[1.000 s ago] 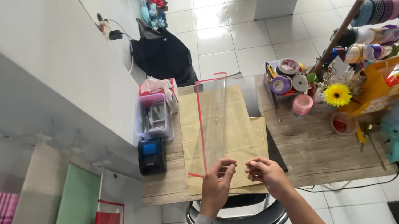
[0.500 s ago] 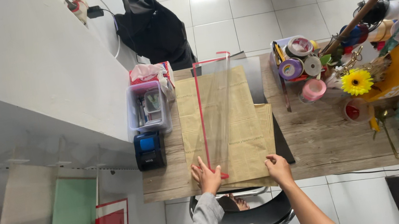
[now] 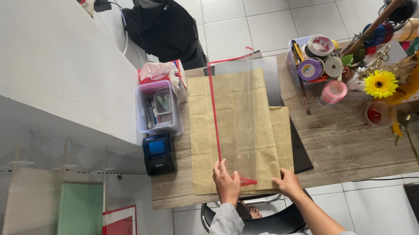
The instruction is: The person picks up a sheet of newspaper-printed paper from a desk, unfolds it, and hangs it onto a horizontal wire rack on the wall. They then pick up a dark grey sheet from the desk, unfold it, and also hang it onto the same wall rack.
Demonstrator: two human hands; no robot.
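Here: left hand (image 3: 227,183) and right hand (image 3: 288,183), fingers flat, open, pressing clear sheet (image 3: 238,118) near table (image 3: 339,147) edge.

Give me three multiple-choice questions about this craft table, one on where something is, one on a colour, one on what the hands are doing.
1. Where is the blue machine?
A. left of the brown paper
B. on the floor
C. beside the flower

2. What colour edges the clear sheet?
A. green
B. red
C. black

3. What are the hands doing?
A. raised in the air
B. gripping scissors
C. pressed flat on the paper's near edge

Answers: 1 A, it sits at the table's left edge beside the brown paper. 2 B, a red strip runs along it. 3 C, left hand and right hand lie on the sheets.
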